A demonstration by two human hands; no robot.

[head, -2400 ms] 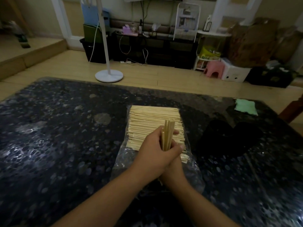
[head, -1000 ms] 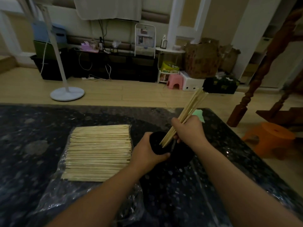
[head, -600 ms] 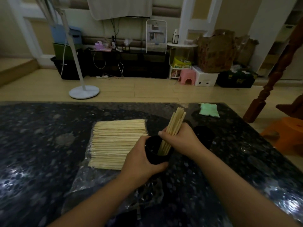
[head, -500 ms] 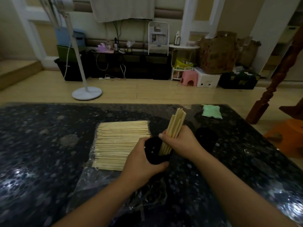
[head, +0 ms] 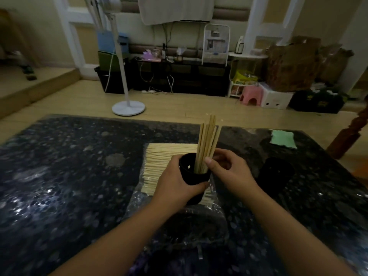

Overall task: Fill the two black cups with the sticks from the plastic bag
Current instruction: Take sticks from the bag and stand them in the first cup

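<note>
Progress: early stage. One small bundle of sticks (head: 207, 144) stands in the black cup (head: 194, 176) gripped by the left hand (head: 177, 188), whose fingers wrap its wall. The second black cup (head: 275, 174), right of the right hand (head: 231, 172), appears empty, though its dark interior cannot be confirmed. Most of the stock remains in the plastic bag (head: 167, 166), lying behind and beneath the held cup. The right hand's fingers are loosely curled beside the bundle; whether they pinch it cannot be told. Bundle long axis: near vertical, tips up, leaning slightly rightward. Bagged sticks lie flat, running left to right.
</note>
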